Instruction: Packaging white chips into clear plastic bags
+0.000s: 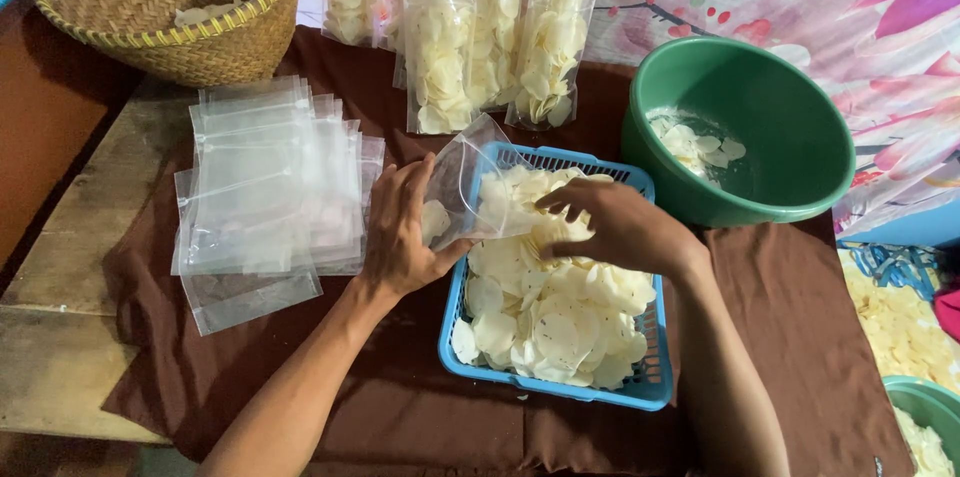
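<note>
clear bag in left hand; right hand on chips.

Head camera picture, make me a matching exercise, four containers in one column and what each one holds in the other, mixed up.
Things:
1. woven basket
2. green bowl
3. blue basket
4. clear bag in the left hand

States:
A. heaped with pale chips, right hand resting on them
B. held open, a few chips inside
C. far left, only a few chips inside
D. right of the blue basket, small scatter of chips at the bottom

Pairs: 1-C, 2-D, 3-A, 4-B
</note>
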